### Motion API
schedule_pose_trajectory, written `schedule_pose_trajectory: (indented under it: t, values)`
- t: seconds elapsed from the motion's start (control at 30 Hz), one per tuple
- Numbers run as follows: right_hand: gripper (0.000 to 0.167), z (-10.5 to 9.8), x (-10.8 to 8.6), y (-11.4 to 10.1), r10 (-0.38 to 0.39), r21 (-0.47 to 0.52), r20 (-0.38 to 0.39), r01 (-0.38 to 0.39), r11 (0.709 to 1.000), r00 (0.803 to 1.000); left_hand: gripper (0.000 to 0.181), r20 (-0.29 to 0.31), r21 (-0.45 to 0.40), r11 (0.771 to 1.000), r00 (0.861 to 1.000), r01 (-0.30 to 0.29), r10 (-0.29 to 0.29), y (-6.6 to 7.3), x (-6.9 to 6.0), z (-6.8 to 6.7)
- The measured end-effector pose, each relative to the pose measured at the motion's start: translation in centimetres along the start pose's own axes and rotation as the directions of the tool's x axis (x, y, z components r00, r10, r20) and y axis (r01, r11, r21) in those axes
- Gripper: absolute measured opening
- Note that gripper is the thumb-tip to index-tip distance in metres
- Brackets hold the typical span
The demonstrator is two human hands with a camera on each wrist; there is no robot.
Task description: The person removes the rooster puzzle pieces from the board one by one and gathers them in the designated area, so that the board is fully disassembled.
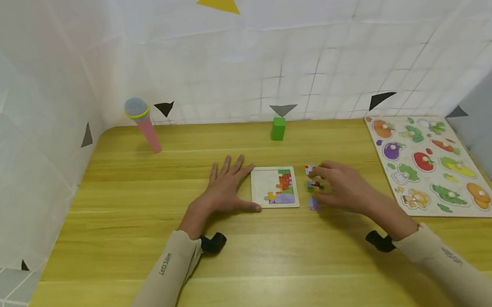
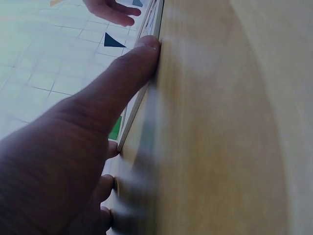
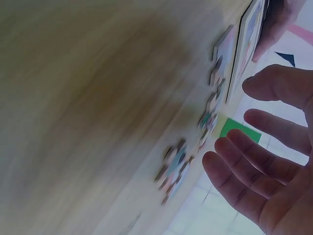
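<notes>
A small square jigsaw puzzle tray lies mid-table, with joined picture pieces along its right and lower parts and bare board at upper left. My left hand is spread flat beside it, thumb and index finger touching the tray's left edge. Loose jigsaw pieces lie in a column just right of the tray. Over them hovers my right hand, partly covering them in the head view. In the right wrist view, its fingers are loosely bent, with nothing between them, apart from the loose pieces.
A green block stands behind the tray near the back edge. At the far left is a pink toy microphone. A wooden vegetable peg puzzle lies on the right. White sheeting rises behind the table.
</notes>
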State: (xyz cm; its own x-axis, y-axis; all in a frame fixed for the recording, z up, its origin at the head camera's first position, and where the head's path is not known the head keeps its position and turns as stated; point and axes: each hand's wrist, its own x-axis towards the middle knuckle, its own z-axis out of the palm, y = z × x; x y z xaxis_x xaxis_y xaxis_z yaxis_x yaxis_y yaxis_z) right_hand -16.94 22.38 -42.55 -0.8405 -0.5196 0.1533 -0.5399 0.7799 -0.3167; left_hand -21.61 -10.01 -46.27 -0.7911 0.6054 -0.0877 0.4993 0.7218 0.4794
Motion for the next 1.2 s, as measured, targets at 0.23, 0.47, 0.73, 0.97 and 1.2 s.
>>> schedule_pose_trajectory:
  t: [0.23, 0.47, 0.73, 0.97, 1.2]
  values:
    - [0.035, 0.5, 1.2, -1.3, -0.032, 0.008, 0.017, 0.032, 0.999, 0.999, 0.112, 0.008, 0.015, 1.0, 1.0, 0.007, -0.007, 0.2, 0.0, 0.0]
    - [0.034, 0.6, 1.8, -2.5, -0.041, 0.013, 0.048, 0.041, 0.999, 0.998, 0.112, 0.012, 0.014, 1.0, 1.0, 0.005, -0.005, 0.2, 0.1, -0.1]
    - [0.033, 1.4, 2.9, -3.8, -0.059, 0.028, 0.077, 0.057, 0.998, 0.995, 0.111, 0.008, 0.006, 1.0, 1.0, 0.002, -0.002, 0.1, 0.0, -0.1]
    - [0.029, 2.1, 3.6, -4.8, -0.091, 0.009, 0.069, 0.091, 0.996, 0.993, 0.112, -0.004, 0.004, 1.0, 1.0, 0.001, -0.001, 0.1, 0.0, 0.1]
    - [0.027, 2.5, 4.2, -5.5, -0.112, 0.042, 0.083, 0.108, 0.993, 0.99, 0.112, 0.004, -0.004, 1.0, 1.0, -0.001, 0.001, 0.0, -0.1, 0.0]
